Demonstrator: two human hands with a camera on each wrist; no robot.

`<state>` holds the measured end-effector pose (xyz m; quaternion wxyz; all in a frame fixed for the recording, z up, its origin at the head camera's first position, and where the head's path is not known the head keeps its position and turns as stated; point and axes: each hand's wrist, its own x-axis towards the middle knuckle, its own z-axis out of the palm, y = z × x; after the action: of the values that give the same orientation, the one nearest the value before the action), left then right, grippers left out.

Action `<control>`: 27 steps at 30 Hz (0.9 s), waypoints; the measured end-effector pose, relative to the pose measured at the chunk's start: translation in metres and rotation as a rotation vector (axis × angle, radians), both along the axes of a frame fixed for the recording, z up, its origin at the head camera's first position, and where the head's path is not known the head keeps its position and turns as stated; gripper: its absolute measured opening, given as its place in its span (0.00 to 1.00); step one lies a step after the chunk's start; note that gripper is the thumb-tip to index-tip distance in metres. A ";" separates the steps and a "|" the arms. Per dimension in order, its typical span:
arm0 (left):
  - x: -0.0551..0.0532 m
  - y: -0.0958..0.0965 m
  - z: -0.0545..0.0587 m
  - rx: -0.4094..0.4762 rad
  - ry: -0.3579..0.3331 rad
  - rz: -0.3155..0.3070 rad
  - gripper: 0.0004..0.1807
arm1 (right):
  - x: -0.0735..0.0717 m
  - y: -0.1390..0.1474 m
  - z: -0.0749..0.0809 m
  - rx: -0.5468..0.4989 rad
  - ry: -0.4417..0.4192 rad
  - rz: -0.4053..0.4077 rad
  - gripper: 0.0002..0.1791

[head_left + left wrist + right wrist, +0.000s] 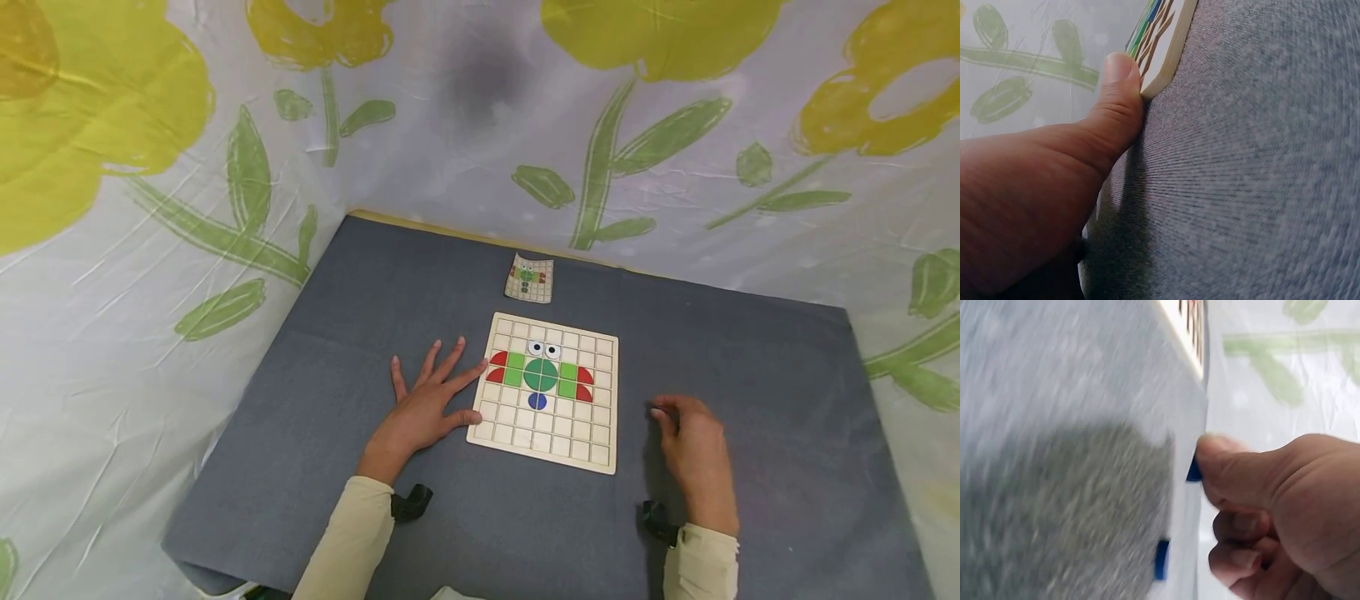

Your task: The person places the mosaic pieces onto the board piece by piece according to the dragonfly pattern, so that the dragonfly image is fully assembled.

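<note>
A square wooden grid board [542, 442] lies on the table, bearing a figure of coloured pieces: a dark green circle [541, 375], light green squares, red quarter pieces, two eyes and a small blue circle [537, 402]. My left hand [423, 412] is spread flat beside it, with thumb and index fingertip at the board's left edge. To the right of the board, my right hand [693, 446] pinches a small blue piece [1194, 470] between thumb and finger, most of it hidden. Below that hand in the right wrist view, another blue piece [1161, 559] lies on the table.
Behind the board, a small pattern card [529, 287] shows a similar coloured figure. A grey cloth covers the table [360, 292]. Its back edge meets a white hanging sheet [465, 167] printed with yellow flowers.
</note>
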<state>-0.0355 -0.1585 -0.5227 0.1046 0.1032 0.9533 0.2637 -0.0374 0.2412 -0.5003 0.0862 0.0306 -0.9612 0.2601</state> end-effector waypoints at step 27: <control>0.001 -0.002 0.002 -0.003 0.014 -0.017 0.48 | -0.025 -0.112 0.018 0.112 0.011 0.684 0.08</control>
<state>-0.0343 -0.1603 -0.5208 0.1006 0.1130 0.9535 0.2608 -0.0620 0.1293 -0.4818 -0.0025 0.3573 -0.9076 0.2206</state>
